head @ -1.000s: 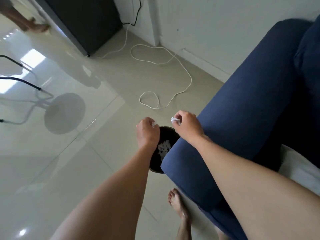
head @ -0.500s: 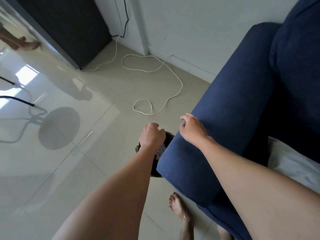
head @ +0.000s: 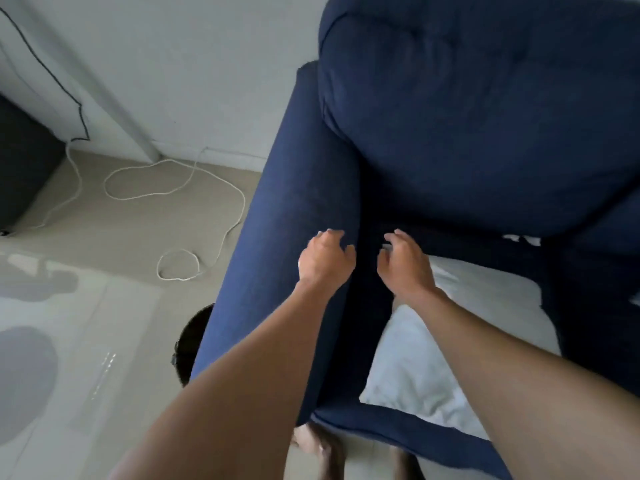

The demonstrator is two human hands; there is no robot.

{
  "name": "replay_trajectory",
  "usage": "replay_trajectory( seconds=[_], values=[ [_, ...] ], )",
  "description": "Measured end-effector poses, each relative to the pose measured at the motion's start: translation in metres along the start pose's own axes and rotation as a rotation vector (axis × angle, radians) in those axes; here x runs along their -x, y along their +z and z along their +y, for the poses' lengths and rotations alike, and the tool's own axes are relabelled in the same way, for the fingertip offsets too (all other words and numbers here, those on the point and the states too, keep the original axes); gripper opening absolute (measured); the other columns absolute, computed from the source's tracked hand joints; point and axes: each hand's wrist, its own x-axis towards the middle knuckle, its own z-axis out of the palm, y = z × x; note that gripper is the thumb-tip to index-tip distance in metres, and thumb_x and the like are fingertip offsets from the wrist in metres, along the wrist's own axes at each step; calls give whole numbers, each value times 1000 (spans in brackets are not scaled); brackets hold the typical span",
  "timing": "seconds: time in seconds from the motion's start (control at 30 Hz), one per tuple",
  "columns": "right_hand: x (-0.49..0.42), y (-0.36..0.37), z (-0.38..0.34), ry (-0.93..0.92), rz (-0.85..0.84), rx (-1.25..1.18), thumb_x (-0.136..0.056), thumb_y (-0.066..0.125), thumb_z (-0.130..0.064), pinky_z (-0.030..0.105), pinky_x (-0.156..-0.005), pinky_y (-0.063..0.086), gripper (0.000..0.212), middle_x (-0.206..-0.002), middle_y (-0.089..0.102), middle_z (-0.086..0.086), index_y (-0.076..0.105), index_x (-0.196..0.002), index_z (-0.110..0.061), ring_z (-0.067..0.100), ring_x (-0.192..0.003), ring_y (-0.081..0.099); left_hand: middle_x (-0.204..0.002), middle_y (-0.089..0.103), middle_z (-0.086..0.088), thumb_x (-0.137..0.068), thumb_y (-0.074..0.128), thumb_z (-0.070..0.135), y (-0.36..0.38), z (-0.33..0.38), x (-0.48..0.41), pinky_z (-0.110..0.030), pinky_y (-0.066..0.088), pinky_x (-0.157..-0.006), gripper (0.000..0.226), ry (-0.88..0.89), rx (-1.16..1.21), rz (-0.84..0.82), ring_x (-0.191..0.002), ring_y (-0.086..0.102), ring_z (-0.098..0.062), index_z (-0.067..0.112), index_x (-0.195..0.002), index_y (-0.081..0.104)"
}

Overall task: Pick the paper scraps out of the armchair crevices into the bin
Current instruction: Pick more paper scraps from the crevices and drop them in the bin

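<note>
The blue armchair (head: 467,140) fills the right of the view. My left hand (head: 323,259) hovers over the inner edge of its left armrest (head: 287,209), fingers curled apart and empty. My right hand (head: 405,265) is over the dark crevice between armrest and seat, fingers spread, holding nothing. Small white paper scraps (head: 521,239) show in the crevice under the back cushion at the right. The black bin (head: 192,344) stands on the floor beside the armrest, mostly hidden by it.
A white cushion (head: 450,341) lies on the seat. A white cable (head: 180,216) loops over the tiled floor at the left, near a dark cabinet (head: 20,168) and the wall. My bare feet (head: 322,448) are at the chair's front.
Both hands dropped their paper scraps at the bin and moved right and up, from above the bin to over the armrest and seat crevice. The view swung toward the armchair.
</note>
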Motion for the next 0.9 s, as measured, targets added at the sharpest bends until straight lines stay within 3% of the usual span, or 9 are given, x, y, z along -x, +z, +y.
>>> replay_trajectory(
  seconds=[0.37,0.57,0.9],
  values=[
    [-22,-95,156,189,67,-115,-97,45,-16,40,-113,31,45,-155,34,10,43,-141,-6,26,-141,36,-147,43,-4,-96,48,32,118,148,-4,-40,38,-108,50,142,-262,-266,-139,36,-23,15,-143,42],
    [-38,-129,233,290,24,-154,-95,45,-16,41,-112,33,46,-153,36,10,43,-140,-6,28,-139,38,-144,43,-6,-96,50,33,163,222,-13,-41,36,-107,48,143,-336,-331,-137,37,-25,13,-140,44],
    [-81,-130,315,427,-38,-249,-95,45,-17,41,-115,30,49,-156,29,11,40,-142,-8,27,-143,32,-150,37,-5,-96,49,34,227,269,-55,-40,33,-110,58,166,-407,-451,-141,32,-24,20,-149,30]
  ],
)
